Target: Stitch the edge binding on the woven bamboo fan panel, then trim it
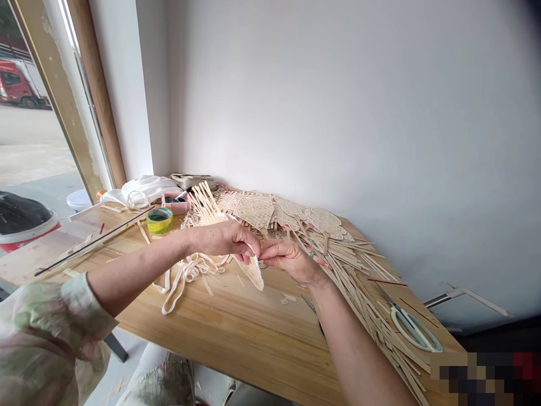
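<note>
My left hand (239,239) is closed around a woven bamboo-strip piece with white edging (254,275). Loose strips (205,203) fan up behind the left wrist, and the piece's pale lower edge hangs below the fingers. Pinched together, the fingers of my right hand (291,259) meet the left fingertips at that edge. Whatever lies between the right fingertips is too small to make out. A long white fabric tape (186,279) lies in loose curls under my left forearm.
Finished-looking woven fans (253,210) lie along the wall. Many long bamboo strips (359,287) spread along the table's right side, beside white-handled scissors (416,330). A yellow-green tape roll (159,220), pink box (176,204) and white cloth (141,189) stand at the left.
</note>
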`<state>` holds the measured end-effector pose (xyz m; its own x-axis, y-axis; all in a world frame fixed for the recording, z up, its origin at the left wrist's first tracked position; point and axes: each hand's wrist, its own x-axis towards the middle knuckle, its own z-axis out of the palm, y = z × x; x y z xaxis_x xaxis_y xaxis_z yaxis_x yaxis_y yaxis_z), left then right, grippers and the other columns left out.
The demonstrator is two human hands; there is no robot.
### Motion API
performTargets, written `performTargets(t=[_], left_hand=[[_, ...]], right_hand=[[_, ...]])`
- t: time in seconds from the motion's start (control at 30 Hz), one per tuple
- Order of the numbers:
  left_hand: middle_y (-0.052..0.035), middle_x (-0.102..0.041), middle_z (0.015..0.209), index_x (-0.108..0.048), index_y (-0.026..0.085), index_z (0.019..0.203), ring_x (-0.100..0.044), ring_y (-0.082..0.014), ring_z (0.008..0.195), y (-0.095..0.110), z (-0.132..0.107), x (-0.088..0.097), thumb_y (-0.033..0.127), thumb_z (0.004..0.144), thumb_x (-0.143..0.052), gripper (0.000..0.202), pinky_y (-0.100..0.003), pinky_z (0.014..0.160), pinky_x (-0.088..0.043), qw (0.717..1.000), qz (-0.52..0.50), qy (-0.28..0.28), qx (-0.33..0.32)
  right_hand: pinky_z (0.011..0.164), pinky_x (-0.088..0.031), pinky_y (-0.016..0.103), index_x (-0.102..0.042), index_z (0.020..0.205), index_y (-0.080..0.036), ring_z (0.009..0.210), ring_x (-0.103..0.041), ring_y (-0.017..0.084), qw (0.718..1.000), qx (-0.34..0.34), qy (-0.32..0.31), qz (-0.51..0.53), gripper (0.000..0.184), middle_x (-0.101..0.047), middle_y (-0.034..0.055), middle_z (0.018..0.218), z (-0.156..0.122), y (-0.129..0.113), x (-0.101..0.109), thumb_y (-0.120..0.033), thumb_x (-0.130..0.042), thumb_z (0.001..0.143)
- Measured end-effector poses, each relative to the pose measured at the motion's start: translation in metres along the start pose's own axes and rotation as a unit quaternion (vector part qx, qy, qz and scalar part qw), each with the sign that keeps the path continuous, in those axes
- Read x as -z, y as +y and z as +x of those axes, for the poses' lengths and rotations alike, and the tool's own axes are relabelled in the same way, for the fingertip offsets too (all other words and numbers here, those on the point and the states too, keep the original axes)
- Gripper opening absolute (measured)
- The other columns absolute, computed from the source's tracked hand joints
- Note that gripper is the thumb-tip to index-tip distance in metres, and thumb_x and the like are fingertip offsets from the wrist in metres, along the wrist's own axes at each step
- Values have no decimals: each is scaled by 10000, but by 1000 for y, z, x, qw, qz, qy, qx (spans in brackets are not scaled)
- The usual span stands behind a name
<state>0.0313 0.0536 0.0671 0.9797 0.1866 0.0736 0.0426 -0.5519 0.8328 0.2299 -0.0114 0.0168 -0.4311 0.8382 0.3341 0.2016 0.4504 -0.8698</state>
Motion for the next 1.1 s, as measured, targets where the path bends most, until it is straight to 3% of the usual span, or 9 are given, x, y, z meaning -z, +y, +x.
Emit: performTargets(t=[0.37,1.1], left_hand=[[-12,-611,708,-636,117,762,-580,-67,630,6,-2,0,44,786,-486,169,-162,598,-483,999,31,14,-11],[-27,-621,720,-638,118,799,-589,-82,653,3,-1,1,98,806,-497,142,-179,621,-490,998,56,-3,-21]], right_hand=[[627,-460,234,-681,667,-199,683,-573,115,997,42,67,21,80,-620,3,706,8,-4,-14,-275,-694,687],[710,-461,253,-717,806,-253,791,-579,121,998,-5,3,55,112,-627,15,807,2,12,-4,-272,-685,700]])
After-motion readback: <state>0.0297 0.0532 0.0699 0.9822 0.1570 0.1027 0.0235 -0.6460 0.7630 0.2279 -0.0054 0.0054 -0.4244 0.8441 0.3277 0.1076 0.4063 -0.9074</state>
